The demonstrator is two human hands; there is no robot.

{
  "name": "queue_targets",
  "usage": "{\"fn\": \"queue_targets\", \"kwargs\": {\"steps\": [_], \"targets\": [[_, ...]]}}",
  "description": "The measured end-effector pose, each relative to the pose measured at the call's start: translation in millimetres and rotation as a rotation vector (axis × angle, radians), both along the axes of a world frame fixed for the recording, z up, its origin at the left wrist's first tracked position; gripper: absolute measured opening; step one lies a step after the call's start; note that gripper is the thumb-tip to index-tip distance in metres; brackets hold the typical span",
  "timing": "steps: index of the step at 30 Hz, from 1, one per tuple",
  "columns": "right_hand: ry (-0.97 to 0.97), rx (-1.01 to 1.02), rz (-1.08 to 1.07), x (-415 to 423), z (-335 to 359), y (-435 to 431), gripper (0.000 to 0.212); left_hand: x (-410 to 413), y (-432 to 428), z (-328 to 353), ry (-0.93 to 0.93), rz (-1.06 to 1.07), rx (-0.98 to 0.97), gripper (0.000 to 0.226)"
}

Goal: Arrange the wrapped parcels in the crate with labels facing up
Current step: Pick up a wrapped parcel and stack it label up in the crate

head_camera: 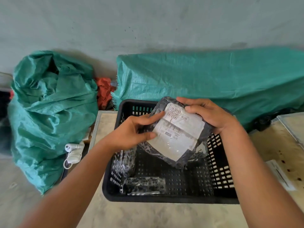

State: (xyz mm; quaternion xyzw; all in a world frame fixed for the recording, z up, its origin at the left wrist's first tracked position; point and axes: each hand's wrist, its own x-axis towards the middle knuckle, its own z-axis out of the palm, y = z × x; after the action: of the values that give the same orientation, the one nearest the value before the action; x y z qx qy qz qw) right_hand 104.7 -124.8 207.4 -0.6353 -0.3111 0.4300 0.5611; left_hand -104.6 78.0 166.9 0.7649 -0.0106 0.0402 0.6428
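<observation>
Both hands are gripping one wrapped parcel (177, 134) above the black crate (218, 193): the left hand (131, 132) is pinching its near-left edge, the right hand (209, 114) is closing over its far end. The label (179, 129) is facing up. The parcel's long axis is running from far-left to near-right, tilted over the crate's bare middle, between two parcels already inside.

Showing: 3 wrapped parcels — 1 held parcel (176, 134), 2 lying in 1 black crate (218, 197); 2 green sacks; 2 hands.
</observation>
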Motion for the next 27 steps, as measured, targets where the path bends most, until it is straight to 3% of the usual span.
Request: {"fn": "queue_targets", "kwargs": {"steps": [4, 8, 10, 16, 23, 27], "targets": [[0.007, 0.013, 0.000, 6, -5, -5, 0.035, -1, -5, -3, 0.039, -0.013, -0.032, 0.049], [-0.114, 0.045, -0.240, 1, -21, -6, 0.031, 2, -10, -18, 0.072, 0.076, -0.173, 0.054], [-0.199, 0.019, -0.280, -7, -33, -9, 0.050, 4, -12, -30, 0.121, 0.189, -0.238, 0.057], [-0.272, -0.274, -0.079, -46, -89, 9, 0.104, 10, -16, -66, 0.283, 0.446, -0.369, 0.056], [-0.232, -0.193, -0.282, -49, -120, 7, 0.102, 10, -16, -79, 0.307, 0.407, -0.421, 0.056], [-0.213, -0.162, -0.250, -45, -120, 1, 0.102, 12, -16, -79, 0.297, 0.387, -0.412, 0.056]]}}
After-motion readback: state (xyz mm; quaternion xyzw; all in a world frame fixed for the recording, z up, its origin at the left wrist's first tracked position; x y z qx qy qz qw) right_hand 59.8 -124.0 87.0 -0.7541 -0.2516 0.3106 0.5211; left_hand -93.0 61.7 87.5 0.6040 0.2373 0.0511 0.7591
